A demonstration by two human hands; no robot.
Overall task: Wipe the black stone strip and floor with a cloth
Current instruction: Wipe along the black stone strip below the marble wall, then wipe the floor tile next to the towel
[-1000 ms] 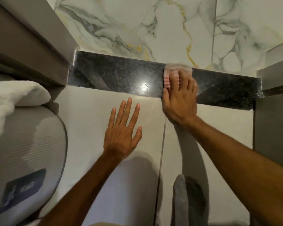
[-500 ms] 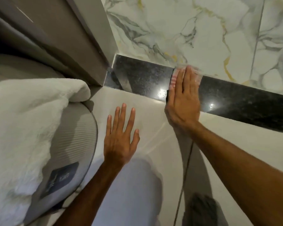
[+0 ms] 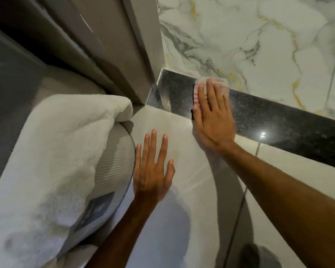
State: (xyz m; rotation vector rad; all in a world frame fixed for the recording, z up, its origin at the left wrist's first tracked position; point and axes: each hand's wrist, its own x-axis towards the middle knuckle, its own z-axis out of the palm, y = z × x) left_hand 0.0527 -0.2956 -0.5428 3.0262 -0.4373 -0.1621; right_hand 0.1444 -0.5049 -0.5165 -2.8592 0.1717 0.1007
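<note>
Black stone strip (image 3: 278, 122): one cloth (image 3: 211, 84), right hand (image 3: 213, 120) flat; left hand (image 3: 153, 171) floor (image 3: 182, 132).

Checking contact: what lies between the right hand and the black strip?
The head view shows a pink-striped cloth pressed flat under the right hand against the black strip.

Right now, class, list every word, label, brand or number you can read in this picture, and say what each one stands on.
Dark label on the grey ribbed item under the white towel: pale lettering is there, but too blurred to read.
Black strip, floor, marble wall, cloth under the right hand: no text.
Nothing else carries writing; nothing in the picture can be quoted.
</note>
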